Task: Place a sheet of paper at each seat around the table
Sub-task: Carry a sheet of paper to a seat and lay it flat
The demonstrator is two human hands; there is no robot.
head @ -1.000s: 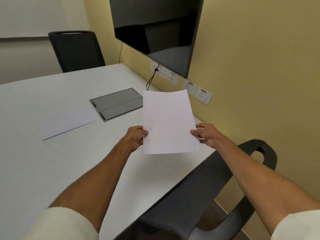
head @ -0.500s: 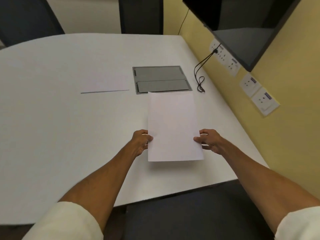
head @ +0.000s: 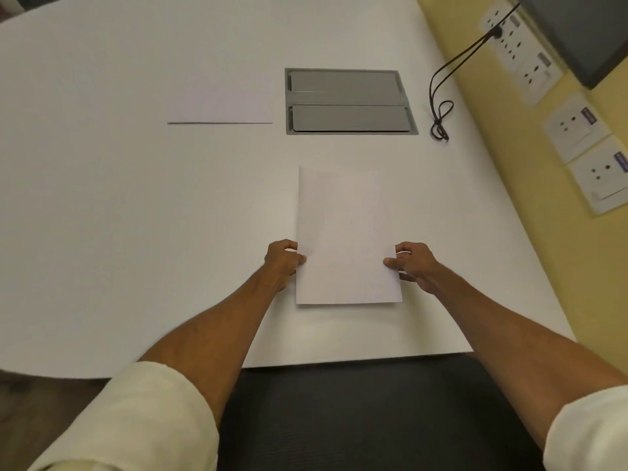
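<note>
My left hand (head: 283,263) pinches the left edge of a sheet of paper (head: 345,239), thumb on top and fingers curled beneath, and my right hand (head: 409,265) does the same on the right edge; both are closed on that one sheet. The sheet lies long way out from me over the white table (head: 102,215). Its near edge casts only a thin shadow, so I judge it is at or just above the tabletop, though I cannot tell whether the far end is fully down. It sits squarely in front of the dark chair (head: 356,413) whose seat shows below the table edge, so this is the seat being served.

Further out, a second sheet (head: 221,103) lies flat on the table, well apart from mine and just left of the grey cable hatch (head: 350,102). It could be a supply stack or a sheet laid for another place; I cannot tell which. A black cord (head: 440,107) hangs coiled near the wall side.

As I read it, this seat is nearly done: only the letting go remains. No other seats are in view, so I cannot count what is left.
</note>
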